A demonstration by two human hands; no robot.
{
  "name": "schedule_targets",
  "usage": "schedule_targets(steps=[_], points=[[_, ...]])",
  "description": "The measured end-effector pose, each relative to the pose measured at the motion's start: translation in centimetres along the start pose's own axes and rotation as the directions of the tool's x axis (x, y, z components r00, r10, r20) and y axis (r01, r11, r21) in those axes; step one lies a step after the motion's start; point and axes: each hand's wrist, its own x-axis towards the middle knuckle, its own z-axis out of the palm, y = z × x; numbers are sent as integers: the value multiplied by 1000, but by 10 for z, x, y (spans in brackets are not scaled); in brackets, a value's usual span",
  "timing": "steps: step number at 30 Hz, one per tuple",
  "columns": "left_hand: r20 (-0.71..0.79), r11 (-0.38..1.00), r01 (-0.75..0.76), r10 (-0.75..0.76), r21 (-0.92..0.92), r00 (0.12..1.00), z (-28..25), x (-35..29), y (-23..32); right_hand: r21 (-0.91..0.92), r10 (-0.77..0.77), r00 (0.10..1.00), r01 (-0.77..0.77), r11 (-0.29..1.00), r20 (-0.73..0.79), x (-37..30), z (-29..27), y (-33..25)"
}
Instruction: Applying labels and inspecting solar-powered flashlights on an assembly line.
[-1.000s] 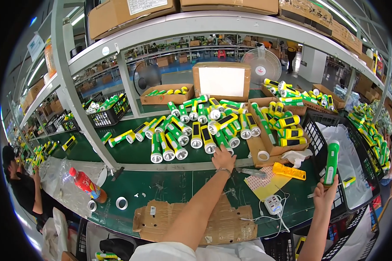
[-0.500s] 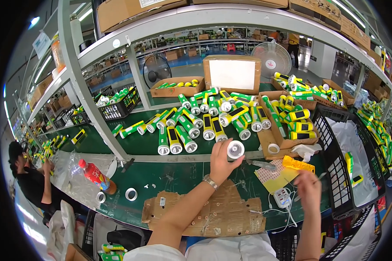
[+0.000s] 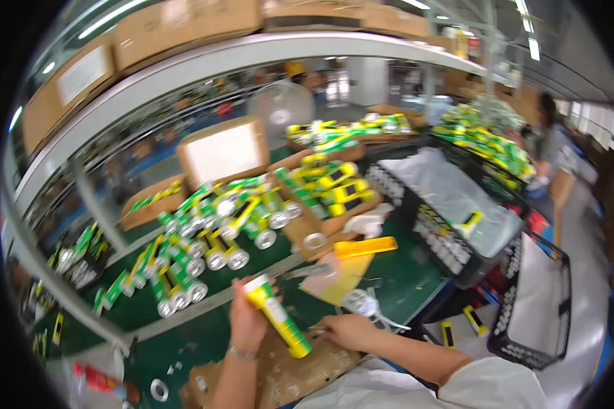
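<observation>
A yellow and green flashlight (image 3: 280, 319) with a white head is in my left hand (image 3: 247, 319), tilted, its head up and its tail pointing down to the right. The fingers are wrapped round it near the head. To the right of its tail is my right hand (image 3: 346, 332), low over a brown cardboard sheet (image 3: 280, 388). Its fingertips are pinched together; what they hold, if anything, is too small and blurred to name. Behind both hands many more flashlights (image 3: 215, 253) lie in a heap on the green bench (image 3: 416, 290).
An open cardboard box (image 3: 312, 249) of flashlights stands behind. An orange-yellow strip-like item (image 3: 366, 247), a yellow sheet (image 3: 338, 279) and a white power strip (image 3: 360, 302) lie beyond my right hand. At right stands a black crate (image 3: 433, 232) with a plastic liner. Another person (image 3: 552, 146) is farther right.
My view has swung to the right. The flashlight in my left hand has tipped from lens-on to side-on. My right hand has come left, from beside the power strip to over the cardboard.
</observation>
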Motion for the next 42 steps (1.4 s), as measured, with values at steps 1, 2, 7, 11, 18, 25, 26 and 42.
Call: schedule_targets(steps=[1,2,7,11,18,25,26,42], points=[[-10,1000,4,-3,12,1000,3,-5,-1,14,-2,1000,3,1000,-27,-1,3,-1],[-31,1000,1,0,29,1000,6,-9,-2,31,-15,999,17,999,-46,-5,6,0],[22,993,40,-43,108,999,14,2,-25,91,78,990,-67,994,-116,-20,5,6],[70,984,-6,-7,176,998,15,2,-31,128,72,982,-50,991,-176,-25,0,1],[156,974,-70,36,217,987,0,-8,-29,320,87,969,-8,947,-232,-13,3,-5],[297,992,127,-116,-15,948,12,6,-46,552,92,991,-24,833,-95,0,-5,-11],[279,991,130,-118,-27,953,8,5,-45,568,112,987,-24,822,-119,2,1,-12],[170,648,16,-222,761,960,19,-45,-15,541,61,945,129,831,-320,26,-48,-18]])
